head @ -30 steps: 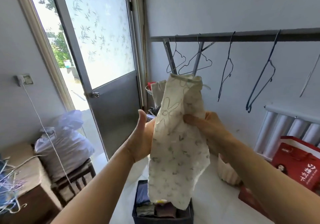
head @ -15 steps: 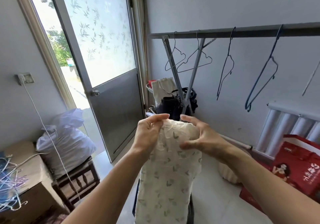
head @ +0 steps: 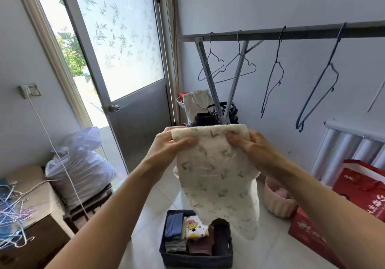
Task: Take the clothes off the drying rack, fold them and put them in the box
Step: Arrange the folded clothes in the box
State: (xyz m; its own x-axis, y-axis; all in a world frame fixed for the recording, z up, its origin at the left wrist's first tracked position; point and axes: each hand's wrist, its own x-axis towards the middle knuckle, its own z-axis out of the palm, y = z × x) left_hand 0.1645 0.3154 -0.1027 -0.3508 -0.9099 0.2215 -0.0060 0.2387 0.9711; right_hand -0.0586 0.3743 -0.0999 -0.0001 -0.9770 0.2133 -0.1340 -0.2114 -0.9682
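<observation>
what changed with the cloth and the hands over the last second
The printed cloth came down from near rail height to chest level, its top folded over. The left hand, flat against it a second ago, now pinches the top edge; the right hand grips the other corner, further from the left than before. The box of folded clothes, the hangers and the drying rack stayed as they were.

Left hand (head: 166, 150): raised in front, fingers curled, pinching the cloth (head: 218, 175) at its top left.
Right hand (head: 253, 150): level with it, thumb in front, pinching the top right.
Forearms: both bare, reaching forward.
</observation>
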